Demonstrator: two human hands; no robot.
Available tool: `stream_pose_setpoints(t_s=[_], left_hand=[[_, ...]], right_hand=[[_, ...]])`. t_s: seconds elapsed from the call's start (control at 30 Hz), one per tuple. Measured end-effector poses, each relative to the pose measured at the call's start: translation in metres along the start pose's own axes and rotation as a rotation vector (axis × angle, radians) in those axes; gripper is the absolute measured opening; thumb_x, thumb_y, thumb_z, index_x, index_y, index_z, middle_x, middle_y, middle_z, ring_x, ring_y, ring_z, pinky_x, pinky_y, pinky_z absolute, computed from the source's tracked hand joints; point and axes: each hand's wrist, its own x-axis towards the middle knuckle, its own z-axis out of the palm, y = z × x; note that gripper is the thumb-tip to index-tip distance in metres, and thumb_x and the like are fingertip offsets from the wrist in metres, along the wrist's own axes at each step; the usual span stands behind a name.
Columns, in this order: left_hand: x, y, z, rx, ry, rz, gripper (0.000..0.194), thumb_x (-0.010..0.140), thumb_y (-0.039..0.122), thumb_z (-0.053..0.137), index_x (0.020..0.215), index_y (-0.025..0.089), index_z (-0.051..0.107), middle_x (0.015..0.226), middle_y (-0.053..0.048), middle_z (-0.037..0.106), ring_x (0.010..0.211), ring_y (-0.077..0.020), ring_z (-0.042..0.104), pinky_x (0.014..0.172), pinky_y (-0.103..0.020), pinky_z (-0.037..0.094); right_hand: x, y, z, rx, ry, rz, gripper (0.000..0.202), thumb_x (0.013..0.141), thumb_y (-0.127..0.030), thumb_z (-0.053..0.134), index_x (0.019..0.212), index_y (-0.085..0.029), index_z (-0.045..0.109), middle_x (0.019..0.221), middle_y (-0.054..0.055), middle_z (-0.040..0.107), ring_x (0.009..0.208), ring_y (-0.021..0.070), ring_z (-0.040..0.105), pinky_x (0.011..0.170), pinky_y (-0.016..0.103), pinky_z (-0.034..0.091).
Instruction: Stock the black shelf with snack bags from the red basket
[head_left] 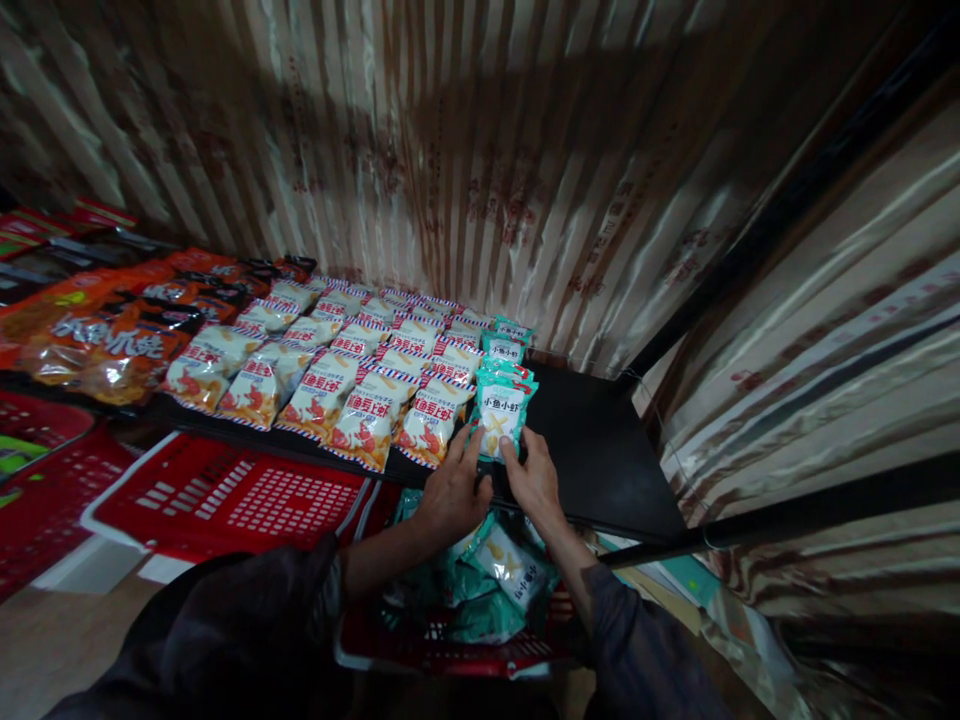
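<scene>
A small green-and-white snack bag [500,408] lies at the front of a short column of matching bags on the black shelf [600,430]. My left hand [454,492] holds its lower left edge with the fingertips. On the other side my right hand [535,478] grips the lower right edge, thumb on the front. Behind it, more green snack bags [504,348] run back toward the curtain. Below my hands, a red basket [450,660] holds several loose green bags [510,565].
Left of the green column lie rows of white-and-orange snack bags [367,410], then orange-and-black bags [112,335]. Another red basket [255,495] sits below the shelf's front edge. A striped curtain [450,130] hangs behind, and a dark metal post [720,270] slants up at right.
</scene>
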Motion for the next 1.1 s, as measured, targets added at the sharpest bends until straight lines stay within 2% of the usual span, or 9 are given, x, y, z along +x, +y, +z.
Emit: stream_pose_setpoints(t_s=[0.1,0.27,0.43,0.87,1.1], left_hand=[[-0.0008,0.0016,-0.0019,0.011,-0.026,0.015,0.067,0.083,0.020,0.048,0.147,0.014,0.031,0.152,-0.019,0.031,0.122,-0.0268,0.053,0.104,-0.045,0.045],[-0.0016,0.0009,-0.0023,0.061,-0.010,0.043,0.065,0.084,0.020,0.048,0.147,0.018,0.031,0.153,-0.017,0.030,0.120,-0.0257,0.055,0.102,-0.043,0.047],[-0.0005,-0.0016,-0.0006,0.097,-0.017,0.056,0.065,0.085,0.020,0.048,0.147,0.019,0.031,0.154,-0.017,0.028,0.124,-0.0272,0.052,0.099,-0.044,0.049],[0.0044,0.0004,-0.0053,0.104,-0.027,0.021,0.062,0.085,0.022,0.047,0.145,0.018,0.035,0.147,-0.016,0.037,0.121,-0.0263,0.053,0.098,-0.042,0.048],[0.0051,0.0014,-0.0067,0.118,-0.028,0.022,0.061,0.085,0.022,0.046,0.144,0.018,0.037,0.144,-0.015,0.040,0.121,-0.0260,0.053,0.098,-0.041,0.050]], right_hand=[[-0.0003,-0.0012,-0.0015,0.000,0.040,-0.015,0.047,0.088,-0.052,0.046,0.116,-0.018,0.061,0.103,0.011,0.060,0.096,0.0252,0.058,0.088,0.044,0.049],[0.0020,-0.0004,-0.0034,0.036,0.112,-0.039,0.052,0.086,-0.054,0.049,0.120,-0.016,0.060,0.121,0.016,0.053,0.118,0.0285,0.050,0.099,0.048,0.044],[0.0030,0.0037,0.0022,0.110,0.047,-0.012,0.057,0.086,-0.055,0.049,0.126,-0.015,0.056,0.134,0.019,0.048,0.125,0.0293,0.048,0.104,0.051,0.041],[0.0035,0.0009,0.0028,0.141,0.026,-0.008,0.044,0.087,-0.053,0.049,0.108,-0.017,0.064,0.129,0.016,0.054,0.120,0.0267,0.053,0.103,0.046,0.043],[0.0045,-0.0003,0.0019,0.146,-0.019,0.019,0.048,0.087,-0.054,0.047,0.108,-0.014,0.064,0.130,0.018,0.055,0.121,0.0272,0.053,0.105,0.045,0.041]])
